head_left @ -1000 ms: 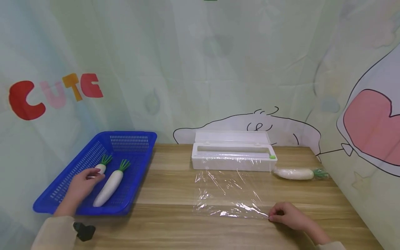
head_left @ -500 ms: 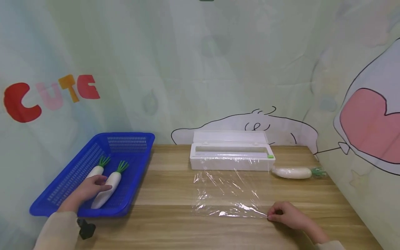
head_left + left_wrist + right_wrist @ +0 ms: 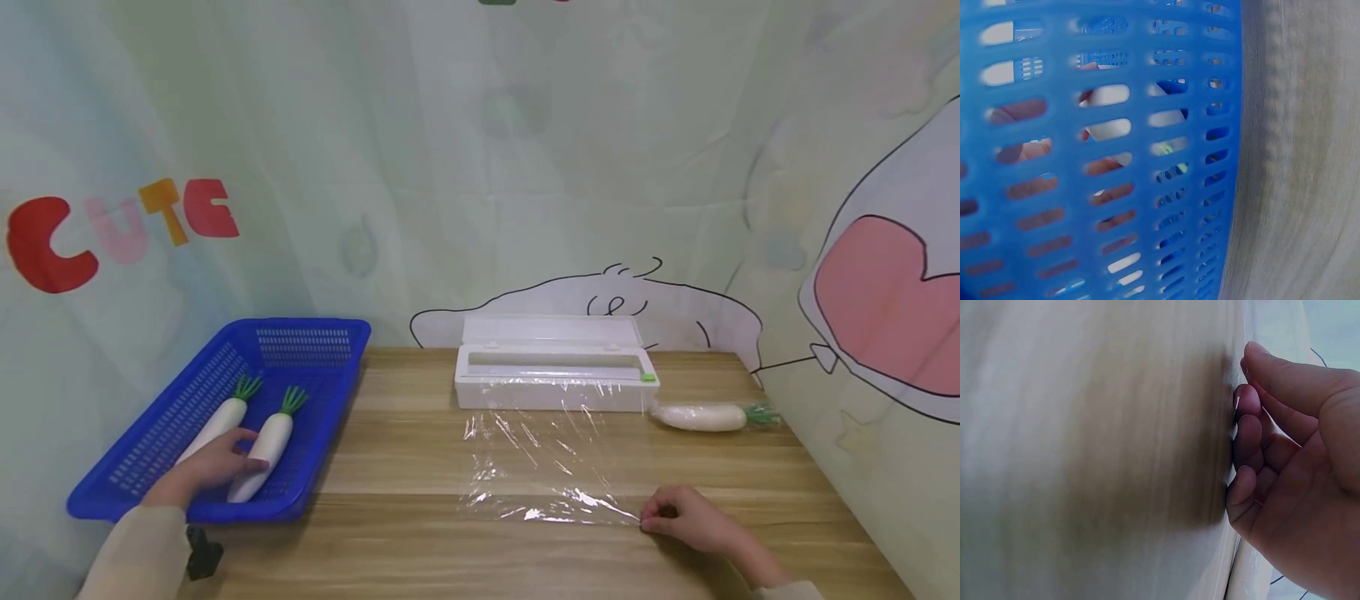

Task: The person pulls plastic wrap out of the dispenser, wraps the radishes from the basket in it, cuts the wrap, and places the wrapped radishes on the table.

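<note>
Inside the blue basket (image 3: 352, 367) lie two white radishes with green tops. My left hand (image 3: 213, 462) grips the right-hand radish (image 3: 272, 442) around its lower half, thumb lying across it. The other radish (image 3: 225, 417) is beside that hand, partly covered by it. Through the basket's slots, the left wrist view shows only bits of fingers and radish. At the right, my right hand (image 3: 693, 518) pinches the near right corner of a clear sheet of plastic wrap (image 3: 551, 467). The sheet runs out of a white wrap dispenser (image 3: 555, 395) with its lid raised.
A radish wrapped in film (image 3: 705, 417) lies right of the dispenser. On the dispenser's right end sits a green slider (image 3: 648, 377). The wooden table (image 3: 397, 467) meets a printed curtain (image 3: 360, 208) at the back and sides.
My left hand has moved right and down from the left radish to the right one and taken hold of it. That radish has shifted slightly. My right hand keeps its pinch on the wrap.
</note>
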The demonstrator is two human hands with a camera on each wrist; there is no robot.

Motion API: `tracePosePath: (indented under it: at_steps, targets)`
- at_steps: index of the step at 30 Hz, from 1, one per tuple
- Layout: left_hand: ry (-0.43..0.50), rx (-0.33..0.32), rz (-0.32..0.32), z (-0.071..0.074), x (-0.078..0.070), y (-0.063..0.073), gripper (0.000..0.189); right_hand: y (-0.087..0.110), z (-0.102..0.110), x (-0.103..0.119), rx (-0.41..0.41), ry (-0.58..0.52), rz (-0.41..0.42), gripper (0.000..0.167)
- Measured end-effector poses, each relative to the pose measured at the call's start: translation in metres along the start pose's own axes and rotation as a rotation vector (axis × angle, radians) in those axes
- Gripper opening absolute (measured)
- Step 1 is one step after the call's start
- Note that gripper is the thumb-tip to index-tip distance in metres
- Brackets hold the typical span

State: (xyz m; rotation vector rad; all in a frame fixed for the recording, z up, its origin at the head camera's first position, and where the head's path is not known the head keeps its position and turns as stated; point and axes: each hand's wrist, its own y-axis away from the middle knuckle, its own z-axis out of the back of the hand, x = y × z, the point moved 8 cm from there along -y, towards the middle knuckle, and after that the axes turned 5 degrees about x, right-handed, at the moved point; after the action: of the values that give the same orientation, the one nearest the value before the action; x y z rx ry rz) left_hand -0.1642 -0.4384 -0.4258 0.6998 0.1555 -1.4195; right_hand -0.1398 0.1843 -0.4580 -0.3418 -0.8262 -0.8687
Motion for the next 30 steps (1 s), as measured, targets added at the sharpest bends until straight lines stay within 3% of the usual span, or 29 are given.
tracePosePath:
  at_steps: [11,20,24,30]
  targets:
    - [-0.036,-0.003,-0.028,0.0,-0.006,0.005,0.066,0.0,0.0,-0.001,-0.015,0.005,-0.002,0.008]
    - [0.0,-0.027,-0.019,0.004,-0.008,0.005,0.061,0.001,-0.002,-0.005,-0.02,0.008,-0.016,0.008]
    - [0.013,-0.064,-0.031,0.009,-0.01,0.007,0.059,0.001,-0.002,-0.005,-0.03,0.025,-0.012,0.007]
    - [0.052,-0.172,-0.038,0.024,-0.012,0.011,0.055,0.001,0.0,-0.001,-0.041,0.029,0.004,0.007]
